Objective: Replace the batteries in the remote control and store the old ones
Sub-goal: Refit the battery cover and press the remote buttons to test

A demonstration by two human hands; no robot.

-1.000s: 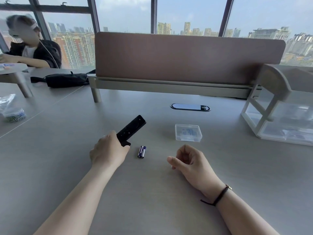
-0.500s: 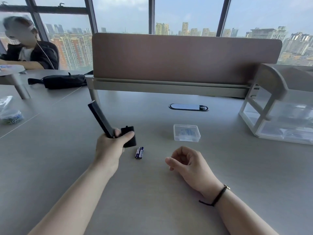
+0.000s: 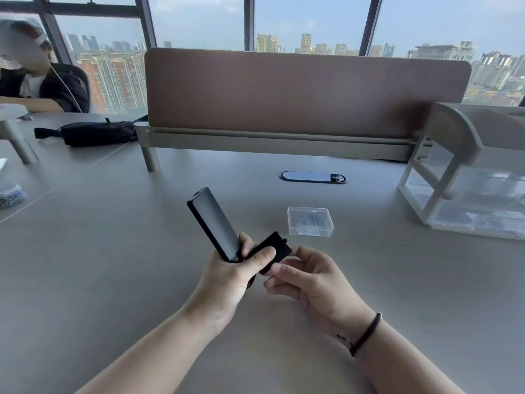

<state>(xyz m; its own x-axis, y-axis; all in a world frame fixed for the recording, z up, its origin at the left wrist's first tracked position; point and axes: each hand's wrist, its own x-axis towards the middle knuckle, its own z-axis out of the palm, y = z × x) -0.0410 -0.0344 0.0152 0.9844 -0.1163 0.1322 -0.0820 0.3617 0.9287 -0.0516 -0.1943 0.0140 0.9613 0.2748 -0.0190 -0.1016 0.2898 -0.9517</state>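
While the left hand (image 3: 227,275) is closing its grip around the lower end of the slim black plastic remote control (image 3: 214,223), tilting it up above the grey laminate surface (image 3: 113,251), its thumb is pressing on the small black battery cover (image 3: 272,251) beside the remote. To the right, the right hand (image 3: 309,277) is pinching the cover's edge between thumb and fingers. Farther right, a small clear plastic lidded box (image 3: 310,221) is lying on the surface, apart from both hands.
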